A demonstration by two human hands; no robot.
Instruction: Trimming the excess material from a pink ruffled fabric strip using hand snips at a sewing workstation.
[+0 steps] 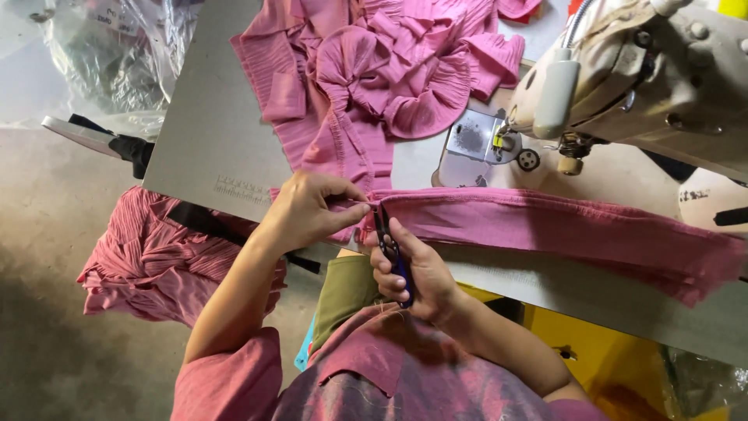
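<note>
Pink fabric band (pixel 545 226) runs sideways along the table edge (pixel 210 156); left hand (pixel 308 210) pinches it; right hand (pixel 417 273) grips snips (pixel 392 251) pointing away.

From where I sit, this reads as a garment sewing workshop. An industrial sewing machine (pixel 623 78) fills the upper right of the frame, set on a grey worktable (pixel 210 140). Pink pleated fabric (pixel 374 78) is heaped at top centre, with more of it piled on the bare concrete floor (pixel 47 257) at left. A clear plastic bag (pixel 117 47) sits upper left.
</note>
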